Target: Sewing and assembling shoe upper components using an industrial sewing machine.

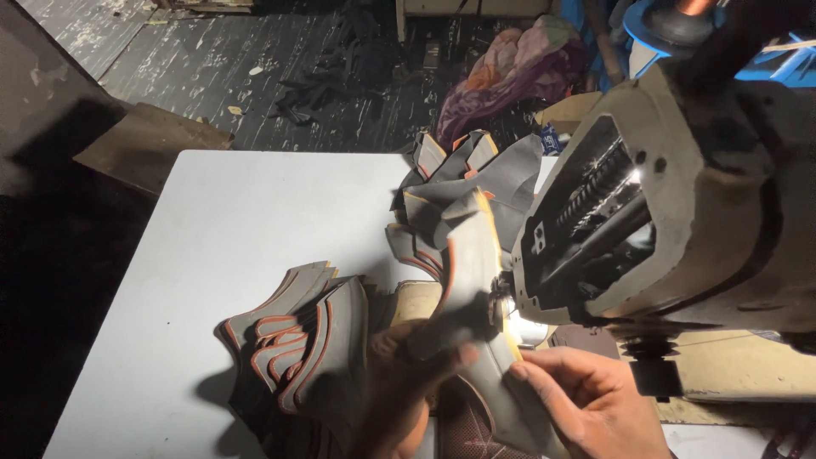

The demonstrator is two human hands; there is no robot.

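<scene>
Holding a grey curved shoe-upper piece with orange edge trim (469, 280) up against the lit working point of a beige industrial sewing machine (680, 212). Left hand (399, 374) is pinched on the piece's lower edge from the left; right hand (586, 399) has fingers pressed together on its right edge, thumb on top.

Risks, as judged: fingertips sit close to the machine's working point, so a slip could catch them; the piece is stiff and bowed, so it could twist out of line and come out crooked. The leaning stack of finished grey-and-orange pieces (297, 340) just left of the hands could get knocked over by the left forearm.

Surface: plain white table (221, 221), more grey pieces heaped (467, 178) behind. Room is dim, dark worn plank floor (212, 59), black scraps (340, 76), bundle of purple-orange cloth (518, 68).
</scene>
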